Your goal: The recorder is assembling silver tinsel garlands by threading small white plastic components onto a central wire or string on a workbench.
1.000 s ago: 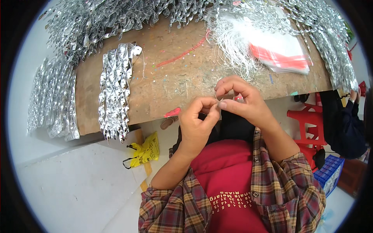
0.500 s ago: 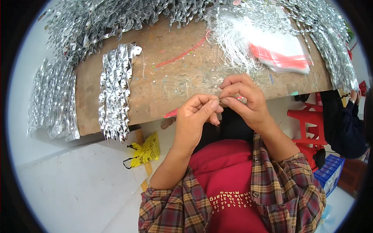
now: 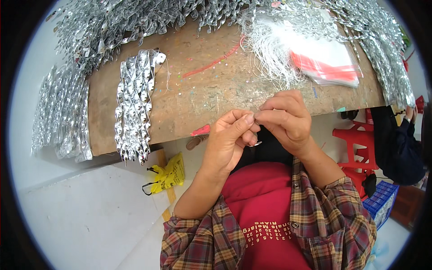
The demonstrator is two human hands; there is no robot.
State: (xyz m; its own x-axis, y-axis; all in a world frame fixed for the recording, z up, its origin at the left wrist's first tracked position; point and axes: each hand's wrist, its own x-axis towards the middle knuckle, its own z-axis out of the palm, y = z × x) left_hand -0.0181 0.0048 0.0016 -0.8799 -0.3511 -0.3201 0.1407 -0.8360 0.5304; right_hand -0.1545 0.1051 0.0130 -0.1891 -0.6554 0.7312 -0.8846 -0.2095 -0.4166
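In front of my chest, just past the table's near edge, both hands meet fingertip to fingertip. My left hand (image 3: 231,132) is closed in a pinch of thumb and forefinger, the other fingers curled in. A small shiny sliver (image 3: 258,143) shows below its curled fingers. My right hand (image 3: 288,119) pinches at the same spot with thumb and forefinger. Whatever sits between the fingertips is too small to make out. To the left, a bunch of twisted silver foil strips (image 3: 134,105) lies on the wooden table (image 3: 193,96) and hangs over its near edge.
Heaps of silver strips (image 3: 130,22) line the far side, with more hanging at left (image 3: 60,117) and right. White strings (image 3: 274,54) lie beside clear bags with a red band (image 3: 326,67). A yellow bag (image 3: 171,173), red stool (image 3: 357,139), blue crate (image 3: 381,200) and another person (image 3: 405,150) are nearby.
My right hand's raised fingers have folded down toward the pinch. The shiny sliver has come into sight below my left hand. The strips on the table look the same.
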